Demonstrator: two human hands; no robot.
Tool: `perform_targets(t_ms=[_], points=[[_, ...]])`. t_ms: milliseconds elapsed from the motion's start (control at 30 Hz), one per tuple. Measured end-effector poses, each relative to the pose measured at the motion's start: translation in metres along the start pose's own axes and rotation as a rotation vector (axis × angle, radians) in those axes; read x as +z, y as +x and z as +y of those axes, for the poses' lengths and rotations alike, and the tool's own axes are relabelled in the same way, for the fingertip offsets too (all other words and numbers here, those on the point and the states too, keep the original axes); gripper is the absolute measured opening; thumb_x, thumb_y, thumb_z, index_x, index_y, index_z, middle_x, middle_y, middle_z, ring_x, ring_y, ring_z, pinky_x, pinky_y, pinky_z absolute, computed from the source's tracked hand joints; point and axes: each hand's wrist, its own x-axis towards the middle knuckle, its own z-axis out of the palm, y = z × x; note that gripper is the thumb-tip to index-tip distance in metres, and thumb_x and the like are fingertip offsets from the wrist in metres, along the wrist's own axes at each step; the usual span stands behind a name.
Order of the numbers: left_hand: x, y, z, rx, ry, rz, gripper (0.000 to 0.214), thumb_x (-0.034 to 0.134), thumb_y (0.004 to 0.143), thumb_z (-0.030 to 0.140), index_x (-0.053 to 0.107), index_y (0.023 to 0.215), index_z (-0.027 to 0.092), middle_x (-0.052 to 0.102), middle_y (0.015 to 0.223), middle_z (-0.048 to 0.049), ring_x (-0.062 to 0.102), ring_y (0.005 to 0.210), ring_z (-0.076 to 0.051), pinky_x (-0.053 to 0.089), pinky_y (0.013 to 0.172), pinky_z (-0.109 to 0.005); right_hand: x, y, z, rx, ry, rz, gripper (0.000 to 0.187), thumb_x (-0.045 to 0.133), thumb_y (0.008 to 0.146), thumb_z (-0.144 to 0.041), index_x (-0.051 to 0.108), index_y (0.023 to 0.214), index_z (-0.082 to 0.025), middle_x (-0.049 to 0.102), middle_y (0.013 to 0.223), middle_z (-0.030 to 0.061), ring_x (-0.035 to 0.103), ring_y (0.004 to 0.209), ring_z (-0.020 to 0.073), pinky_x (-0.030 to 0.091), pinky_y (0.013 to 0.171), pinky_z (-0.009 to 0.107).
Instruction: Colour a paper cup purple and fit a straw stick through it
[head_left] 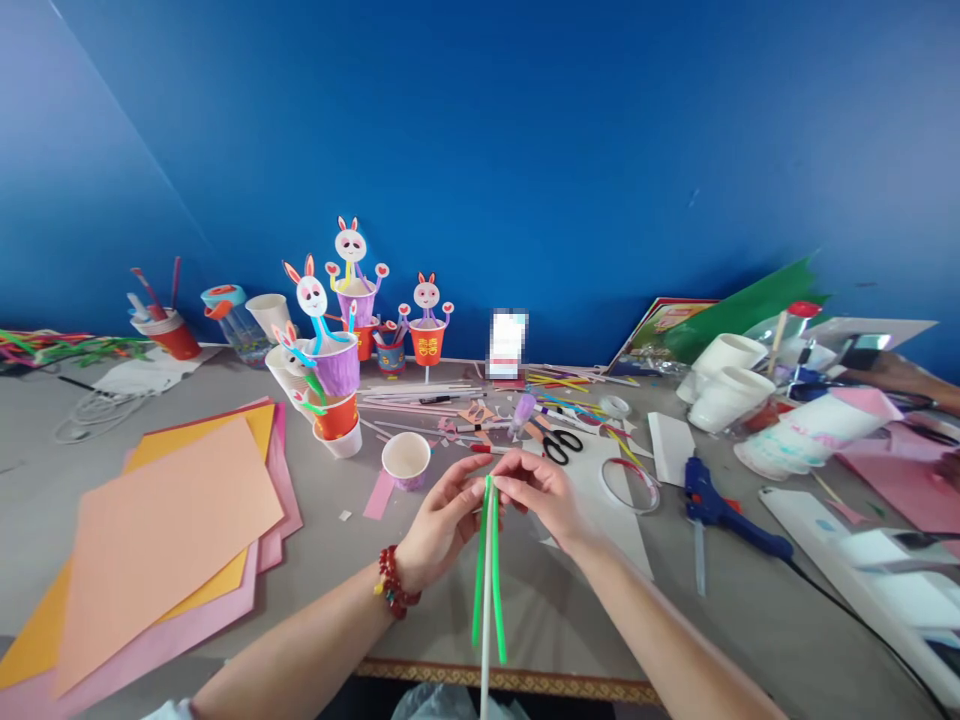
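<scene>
Above the near edge of the table, my left hand (452, 505) and my right hand (537, 492) meet with their fingers closed. Their fingertips pinch the top of a long white stick (487, 610) and a thin green straw (499, 590). The straw is bent at the top, and its two ends hang down on either side of the stick. Downwards, the stick runs out of the picture. A white paper cup (406, 462) with a purple lower part stands just beyond my left hand. Black-handled scissors (559, 443) lie beyond my right hand.
Coloured paper sheets (172, 540) are stacked at left. Rabbit-faced cup figures (330, 360) stand behind. A blue glue gun (731, 515), tape roll (630, 486) and white power strip (855, 590) lie at right. Another person's hand (870, 370) holds a phone at far right. Straws and scraps litter the back.
</scene>
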Motion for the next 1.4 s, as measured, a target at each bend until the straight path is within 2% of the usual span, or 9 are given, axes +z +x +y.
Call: perform_targets(t_ms=[133,333,433,567,733,833,1067,1267,1400], points=[[0.002,-0.001,-0.005,-0.053,-0.001,-0.022,0.016,0.066,0.09,0.029,0.061,0.099,0.017,0.072,0.088,-0.0071,0.07,0.079,-0.019,0.054,0.071,-0.029,-0.001,-0.004,0.004,0.004,0.124,-0.003,0.017,0.07,0.086,-0.034,0.063,0.084,-0.018,0.059,0.063,-0.0038,0.055,0.052,0.0092,0.041,0.049,0.022],[0.002,0.001,-0.004,-0.102,-0.036,-0.018,0.03,0.059,0.091,0.047,0.06,0.093,0.017,0.071,0.088,-0.009,0.07,0.082,-0.022,0.055,0.07,-0.033,-0.001,-0.005,0.001,0.03,0.183,-0.044,0.019,0.07,0.085,-0.034,0.06,0.082,-0.018,0.06,0.06,-0.0041,0.056,0.048,0.0095,0.044,0.048,0.022],[0.001,0.001,-0.003,-0.107,-0.003,0.023,0.029,0.065,0.088,0.046,0.061,0.09,0.018,0.07,0.085,-0.0067,0.069,0.081,-0.021,0.054,0.071,-0.032,-0.001,-0.006,-0.002,0.026,0.19,-0.044,0.02,0.072,0.083,-0.034,0.06,0.081,-0.018,0.061,0.062,-0.0033,0.058,0.051,0.0103,0.046,0.051,0.023],[0.001,0.0,-0.005,-0.067,0.118,0.074,0.025,0.075,0.081,0.038,0.061,0.085,0.018,0.066,0.078,-0.0027,0.065,0.075,-0.017,0.051,0.07,-0.029,0.001,-0.008,-0.005,0.028,0.145,-0.019,0.021,0.072,0.083,-0.037,0.062,0.08,-0.019,0.061,0.066,-0.0021,0.058,0.055,0.0117,0.046,0.051,0.024],[-0.002,0.001,-0.007,0.037,0.337,0.183,0.026,0.072,0.083,0.041,0.064,0.081,0.016,0.06,0.071,0.0007,0.054,0.066,-0.01,0.043,0.065,-0.022,0.004,-0.009,-0.001,0.006,0.06,0.04,0.024,0.075,0.08,-0.039,0.063,0.077,-0.019,0.057,0.065,-0.003,0.049,0.054,0.0094,0.039,0.049,0.021],[-0.003,0.0,-0.008,0.103,0.439,0.243,0.029,0.071,0.083,0.042,0.062,0.077,0.016,0.051,0.066,0.0037,0.043,0.061,-0.008,0.037,0.059,-0.02,0.004,-0.009,0.003,0.041,0.073,0.04,0.024,0.074,0.081,-0.041,0.064,0.082,-0.019,0.057,0.067,-0.0028,0.05,0.057,0.0097,0.042,0.051,0.021],[-0.005,-0.002,-0.008,0.116,0.489,0.244,0.032,0.067,0.085,0.047,0.058,0.079,0.017,0.049,0.068,0.0032,0.04,0.062,-0.009,0.034,0.059,-0.021,0.008,-0.01,0.006,0.042,0.077,-0.001,0.026,0.075,0.079,-0.041,0.062,0.085,-0.019,0.057,0.067,-0.0031,0.051,0.057,0.0103,0.044,0.051,0.022],[-0.004,-0.002,-0.003,0.156,0.616,0.241,0.037,0.064,0.086,0.049,0.055,0.07,0.017,0.042,0.063,0.0042,0.035,0.061,-0.01,0.03,0.057,-0.022,0.011,-0.011,0.007,0.018,0.008,0.008,0.025,0.074,0.079,-0.04,0.061,0.082,-0.02,0.056,0.067,-0.0026,0.051,0.057,0.0111,0.043,0.052,0.023],[-0.002,-0.001,-0.002,0.188,0.645,0.267,0.039,0.064,0.085,0.051,0.055,0.067,0.017,0.043,0.063,0.0036,0.036,0.063,-0.011,0.031,0.059,-0.023,0.012,-0.011,0.008,0.012,-0.006,0.021,0.025,0.073,0.08,-0.042,0.06,0.082,-0.02,0.056,0.066,-0.0024,0.051,0.057,0.0117,0.042,0.052,0.023]])
